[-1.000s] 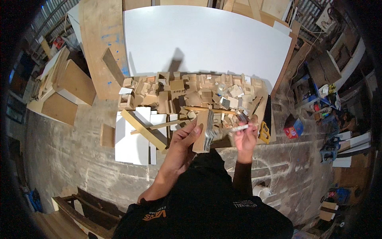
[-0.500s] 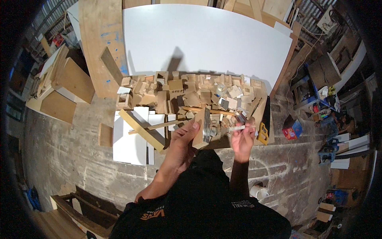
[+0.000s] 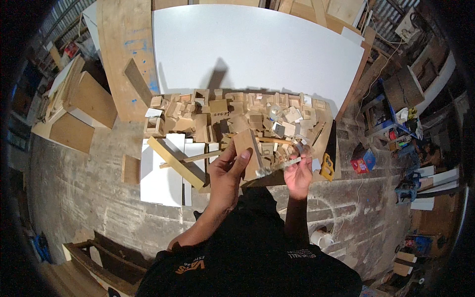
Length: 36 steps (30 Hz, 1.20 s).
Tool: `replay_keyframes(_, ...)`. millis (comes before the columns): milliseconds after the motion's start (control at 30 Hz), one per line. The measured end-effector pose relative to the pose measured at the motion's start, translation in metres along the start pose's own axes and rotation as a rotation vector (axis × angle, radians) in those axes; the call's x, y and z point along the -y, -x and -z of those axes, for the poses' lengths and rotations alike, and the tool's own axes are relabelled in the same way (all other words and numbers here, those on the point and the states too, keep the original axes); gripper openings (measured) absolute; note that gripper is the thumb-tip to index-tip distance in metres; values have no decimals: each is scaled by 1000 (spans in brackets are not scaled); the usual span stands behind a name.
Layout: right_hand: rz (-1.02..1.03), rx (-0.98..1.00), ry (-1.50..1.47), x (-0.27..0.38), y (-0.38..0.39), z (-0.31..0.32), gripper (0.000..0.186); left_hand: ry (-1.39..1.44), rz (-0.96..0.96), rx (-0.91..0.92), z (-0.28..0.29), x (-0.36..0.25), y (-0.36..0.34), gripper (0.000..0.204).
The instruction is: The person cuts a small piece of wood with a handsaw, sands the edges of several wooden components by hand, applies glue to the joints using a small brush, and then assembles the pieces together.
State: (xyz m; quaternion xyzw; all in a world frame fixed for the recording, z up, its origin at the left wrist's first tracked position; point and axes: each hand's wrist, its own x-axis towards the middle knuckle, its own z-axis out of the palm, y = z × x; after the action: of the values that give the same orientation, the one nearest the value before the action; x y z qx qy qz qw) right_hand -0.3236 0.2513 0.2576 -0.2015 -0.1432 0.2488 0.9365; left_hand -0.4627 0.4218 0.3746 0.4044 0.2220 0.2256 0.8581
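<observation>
My left hand (image 3: 227,171) grips a small tan wooden block (image 3: 246,144), its thumb laid on the broad face. That face is turned up toward me, and the fingers behind it are partly hidden. A slim brush with a pale handle (image 3: 291,163) is pinched in my right hand (image 3: 299,179). Its whitish, slightly blurred tip (image 3: 262,172) lies at or very near the block's lower right edge; I cannot tell whether they touch. Beneath both hands, a workbench holds a crowded spread of small wooden boxes and offcuts (image 3: 232,122).
A yellow-handled saw (image 3: 327,167) lies at the bench's right edge. White sheets (image 3: 161,173) and a long wooden strip (image 3: 176,162) are on the left. Behind stands a large white panel (image 3: 252,47). A white bucket (image 3: 322,239) and a red-blue box (image 3: 363,158) sit on the floor.
My left hand has turned the block, so its broad face shows instead of its dark narrow side. The brush has tilted, its tip now lower, and my right hand has shifted slightly left.
</observation>
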Motion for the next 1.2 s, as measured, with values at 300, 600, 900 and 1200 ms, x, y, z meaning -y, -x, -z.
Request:
replay_keyframes(300, 114, -65, -20, -5, -16, 0, 15, -281, -241, -64, 3, -10, 0, 59)
replay_keyframes(600, 73, 21, 14, -12, -15, -8, 21, -121, -69, -72, 8, -10, -10, 59)
replay_keyframes(900, 327, -210, 80, 16, -14, -62, 22, -306, -286, -56, 10, -16, -14, 66)
replay_keyframes(1200, 157, -1, 283, -7, -6, -87, 23, -236, -217, -53, 22, -1, -21, 61)
